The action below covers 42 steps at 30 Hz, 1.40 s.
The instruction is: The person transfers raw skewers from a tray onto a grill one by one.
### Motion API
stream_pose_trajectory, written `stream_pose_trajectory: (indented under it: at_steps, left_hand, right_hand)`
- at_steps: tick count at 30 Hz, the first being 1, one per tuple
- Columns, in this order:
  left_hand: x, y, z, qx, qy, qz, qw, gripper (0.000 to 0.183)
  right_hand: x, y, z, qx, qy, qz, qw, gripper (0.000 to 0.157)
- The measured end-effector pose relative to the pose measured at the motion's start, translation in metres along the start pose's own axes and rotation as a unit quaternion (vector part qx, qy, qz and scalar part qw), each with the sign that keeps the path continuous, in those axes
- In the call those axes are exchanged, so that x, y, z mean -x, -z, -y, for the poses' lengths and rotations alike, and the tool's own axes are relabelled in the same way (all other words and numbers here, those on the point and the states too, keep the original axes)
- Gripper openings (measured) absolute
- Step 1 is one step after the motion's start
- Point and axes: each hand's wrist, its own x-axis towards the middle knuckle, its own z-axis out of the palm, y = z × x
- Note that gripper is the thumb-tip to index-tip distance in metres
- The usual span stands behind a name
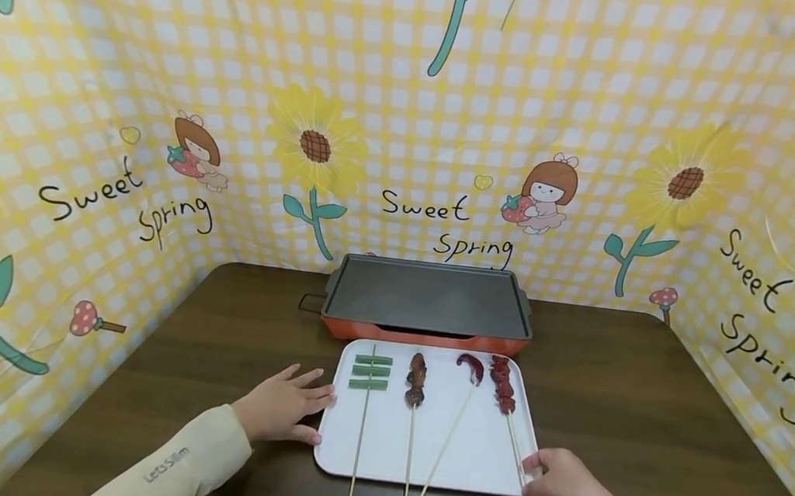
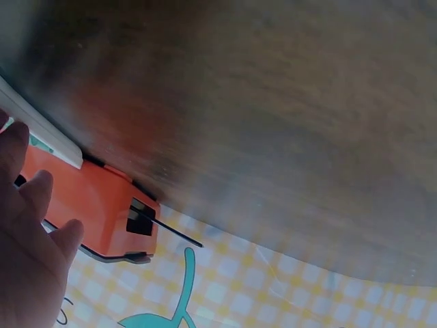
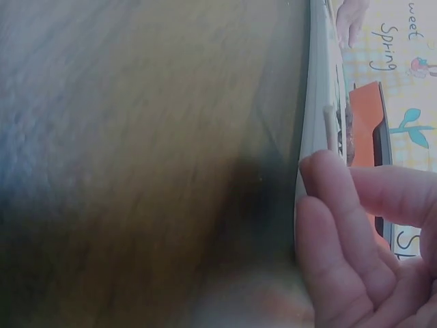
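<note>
A white rectangular tray (image 1: 381,457) lies on the table with food skewers on it. From left to right come green vegetable pieces (image 1: 370,372), brown chunks (image 1: 416,380), a curled dark-red piece (image 1: 472,368) and red meat pieces (image 1: 502,385). Their sticks hang past the tray's near edge. My left hand (image 1: 287,405) has its fingers spread, fingertips at the tray's left rim. At the near right corner, my right hand (image 1: 566,487) grips the tray rim between thumb and fingers. The red meat skewer's stick (image 1: 515,443) passes right by those fingertips.
An orange electric griddle (image 1: 435,298) with a dark flat plate stands directly behind the tray. Brown tabletop (image 1: 251,330) extends to both sides. A yellow checked cloth (image 1: 394,108) with printed sunflowers surrounds the table at the back and sides.
</note>
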Motion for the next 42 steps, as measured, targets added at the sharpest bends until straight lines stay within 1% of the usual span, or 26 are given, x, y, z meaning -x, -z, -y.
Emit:
stream_pose_trajectory:
  at_steps: [2, 7, 12, 16, 22, 25, 34, 38, 42]
  left_hand:
    - [0.0, 0.001, -0.001, -0.001, 0.001, -0.008, 1.0, 0.065]
    - [0.0, 0.002, -0.003, 0.0, 0.004, -0.011, 0.9999, 0.066]
    - [0.001, 0.0, -0.004, 0.007, 0.013, -0.002, 0.9999, 0.068]
    - [0.003, -0.002, -0.003, 0.014, 0.019, 0.002, 0.9997, 0.069]
    - [0.001, -0.003, -0.001, 0.012, 0.012, -0.009, 0.9998, 0.069]
    - [0.0, -0.003, -0.001, 0.01, 0.013, -0.007, 0.9998, 0.069]
    - [0.0, -0.007, 0.0, 0.038, 0.016, -0.005, 0.9991, 0.071]
    - [-0.001, -0.006, 0.0, 0.043, 0.018, -0.004, 0.9989, 0.071]
    - [0.0, -0.005, -0.001, 0.041, 0.018, -0.004, 0.999, 0.069]
  right_hand:
    - [-0.001, 0.0, 0.0, -0.005, -0.005, 0.002, 1.0, 0.024]
    - [-0.001, 0.0, 0.0, -0.019, -0.005, 0.006, 1.0, 0.017]
    - [0.0, -0.003, -0.001, -0.04, 0.006, 0.005, 0.999, 0.016]
    - [0.001, -0.005, 0.0, -0.045, 0.016, 0.012, 0.999, 0.014]
    - [0.004, -0.006, 0.0, -0.055, 0.02, 0.021, 0.998, 0.014]
    - [0.004, -0.008, -0.001, -0.062, 0.023, 0.019, 0.998, 0.014]
    - [0.006, -0.013, 0.002, -0.053, 0.052, 0.0, 0.997, 0.014]
    - [0.008, -0.013, 0.006, -0.052, 0.078, -0.003, 0.996, 0.014]
    - [0.008, -0.01, 0.012, -0.041, 0.093, -0.009, 0.995, 0.014]
